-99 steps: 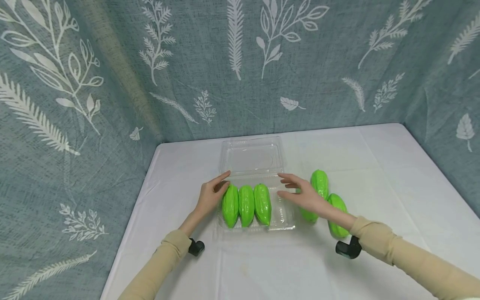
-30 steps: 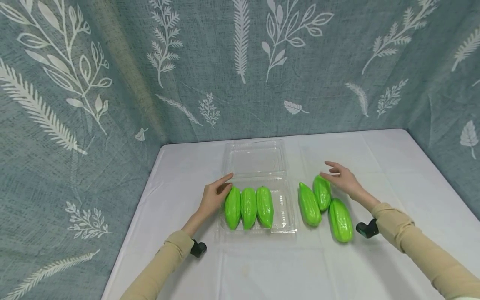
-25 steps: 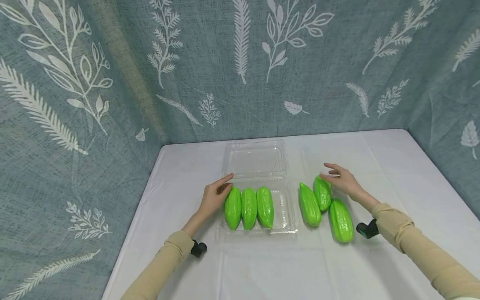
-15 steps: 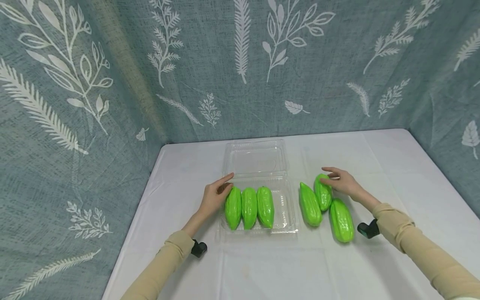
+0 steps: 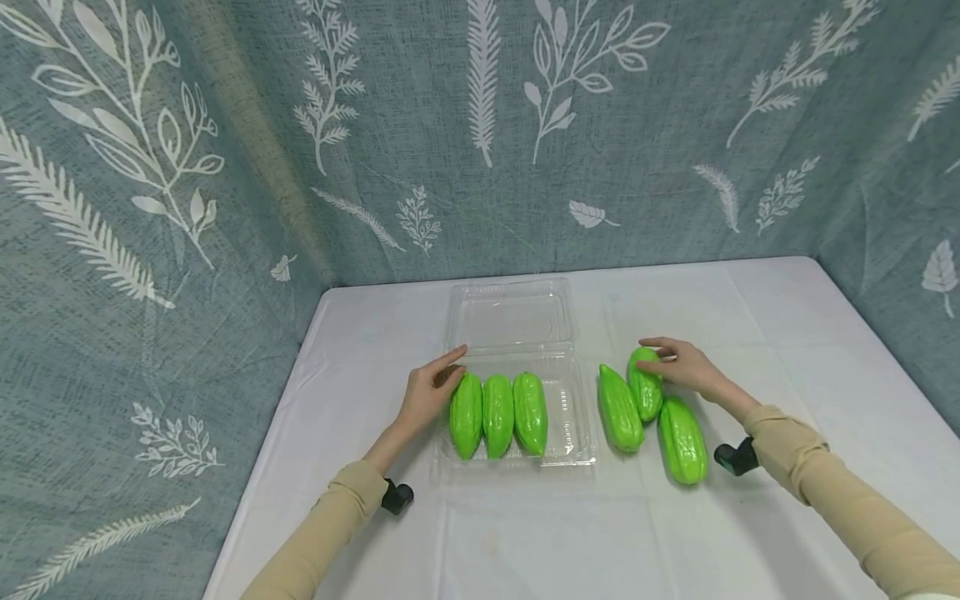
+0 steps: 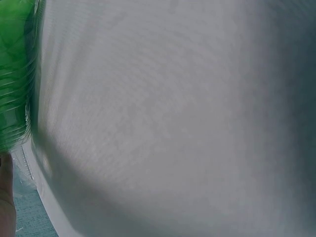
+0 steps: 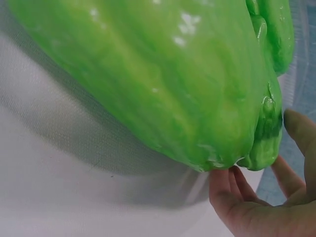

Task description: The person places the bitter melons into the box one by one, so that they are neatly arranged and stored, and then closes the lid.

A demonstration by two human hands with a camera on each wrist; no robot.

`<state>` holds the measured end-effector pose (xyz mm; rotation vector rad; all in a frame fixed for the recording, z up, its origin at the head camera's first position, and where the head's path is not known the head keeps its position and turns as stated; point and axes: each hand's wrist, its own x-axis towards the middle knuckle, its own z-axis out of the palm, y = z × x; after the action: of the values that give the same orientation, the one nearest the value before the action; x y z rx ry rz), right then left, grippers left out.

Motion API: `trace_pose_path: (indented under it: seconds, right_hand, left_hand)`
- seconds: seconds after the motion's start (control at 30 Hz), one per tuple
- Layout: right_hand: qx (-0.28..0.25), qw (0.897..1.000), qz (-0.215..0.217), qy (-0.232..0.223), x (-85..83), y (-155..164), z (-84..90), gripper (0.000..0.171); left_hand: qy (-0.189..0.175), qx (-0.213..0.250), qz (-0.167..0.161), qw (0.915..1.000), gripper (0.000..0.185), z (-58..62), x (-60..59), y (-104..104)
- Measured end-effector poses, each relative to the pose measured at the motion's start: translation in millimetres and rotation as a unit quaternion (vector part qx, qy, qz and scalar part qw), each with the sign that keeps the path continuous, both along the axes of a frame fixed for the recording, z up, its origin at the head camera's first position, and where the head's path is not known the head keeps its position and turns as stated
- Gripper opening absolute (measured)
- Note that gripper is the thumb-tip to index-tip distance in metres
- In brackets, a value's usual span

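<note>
A clear plastic container [image 5: 567,417] with its lid folded back holds three glossy green bitter melons [image 5: 498,417] side by side. Beside it, three loose melons lie on the table. My left hand [image 5: 423,398] rests at the container's upper left corner, its thumb by the leftmost melon [image 5: 466,417]. My right hand [image 5: 690,368] is round the upper end of the rearmost loose melon [image 5: 647,398]. In the right wrist view, spread fingers [image 7: 298,129] surround that melon's end, partly hidden by the nearest melon [image 7: 163,74]. The left wrist view shows only a sliver of hand [image 6: 6,197].
The raised clear lid [image 5: 512,315] lies flat toward the back. Two more loose melons, a left one [image 5: 620,410] and a front one [image 5: 682,442], sit close to the right hand. A white cloth covers the table [image 5: 540,533]; a patterned blue-green curtain [image 5: 525,200] stands behind.
My right hand has gone from above the container to the loose melons, and lately slid slightly left and nearer round the rear one. My left hand stays at the container; the melons lie still.
</note>
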<state>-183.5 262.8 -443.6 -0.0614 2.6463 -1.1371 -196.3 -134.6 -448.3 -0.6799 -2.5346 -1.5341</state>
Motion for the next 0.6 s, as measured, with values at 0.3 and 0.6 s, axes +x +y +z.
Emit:
trace_pose_path:
  seconds: [0.3,0.6]
  right_hand:
    - [-0.005,1.0,-0.003,-0.001,0.9,-1.3,-3.0,0.061]
    - [-0.015,1.0,-0.01,-0.008,0.2,-0.2,-5.8,0.062]
  left_hand:
    - [0.004,0.001,-0.002,1.0,0.034,-1.2,-0.6,0.2]
    - [0.004,-0.002,-0.001,1.0,0.034,-0.9,-0.6,0.4]
